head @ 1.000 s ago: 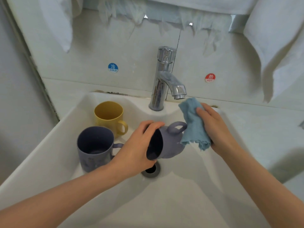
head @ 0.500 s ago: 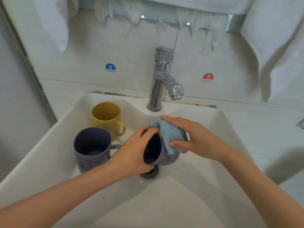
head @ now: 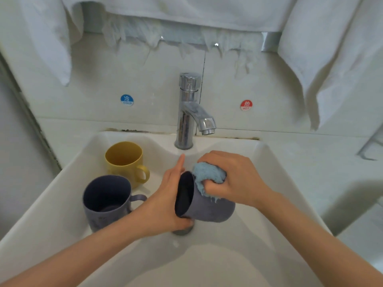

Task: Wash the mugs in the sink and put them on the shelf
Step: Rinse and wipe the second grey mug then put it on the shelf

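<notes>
While tilted over white ceramic sink (head: pixel 271 183), grey-purple plastic mug (head: pixel 209 210) is gripped at rim by left hand (head: pixel 165 204); right hand (head: pixel 234 179) clenches blue cloth (head: pixel 207 175) against it. Probably light, stiff, slippery; hold rim firmly.

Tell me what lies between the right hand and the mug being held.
A bunched blue cloth, gripped by the right hand and pressed on the tilted purple mug, in the head view.

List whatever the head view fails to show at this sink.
Head view:
- Drain: mostly hidden by left hand and held mug.
- Held mug's handle: covered by cloth and right hand.
- Held mug's inside: too dark.
- Shelf: none identifiable; towels drape the top edge.
</notes>
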Tool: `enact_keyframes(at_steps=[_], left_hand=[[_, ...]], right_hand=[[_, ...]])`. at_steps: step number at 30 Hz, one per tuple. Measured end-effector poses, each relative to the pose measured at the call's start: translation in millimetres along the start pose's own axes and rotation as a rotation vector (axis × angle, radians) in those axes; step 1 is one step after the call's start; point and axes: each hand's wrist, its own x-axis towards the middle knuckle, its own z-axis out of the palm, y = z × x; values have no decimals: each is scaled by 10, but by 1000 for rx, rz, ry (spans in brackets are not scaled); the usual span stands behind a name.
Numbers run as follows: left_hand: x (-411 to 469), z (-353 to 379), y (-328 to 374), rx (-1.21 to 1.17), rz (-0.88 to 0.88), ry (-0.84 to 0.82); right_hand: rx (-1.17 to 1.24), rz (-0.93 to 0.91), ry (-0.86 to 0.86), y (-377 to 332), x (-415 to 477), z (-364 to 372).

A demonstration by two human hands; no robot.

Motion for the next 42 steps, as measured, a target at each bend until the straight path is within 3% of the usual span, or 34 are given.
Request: enact_keyframes(at_steps=[4,7,10,15,18,23,27,32,36,39,42], left_hand=[[5,9,107,-236,-58,13],[-14,0,177,-218,-60,31],[-17,-9,176,-190,-78,129],[-16,-36,125,-77,-37,247],[-9,-30,82,-56,-45,293],[-4,2,73,-78,-17,331],[-3,-5,78,-41,12,413],[-7,58,56,11,26,399],[-34,41,53,18,40,396],[-26,40,66,-39,56,367],[-23,11,41,-95,34,394]], right_hand=[[-4,20,115,-58,13,11],[-24,31,109,-100,2,47],[26,206,139,-144,22,71],[423,555,284,7,78,35],[473,539,356,70,45,-50],[310,346,58,-197,-13,189],[281,338,168,-229,37,218],[203,415,126,-200,43,203],[337,550,283,0,43,59],[435,566,258,93,25,-17],[753,634,327,116,70,-40]])
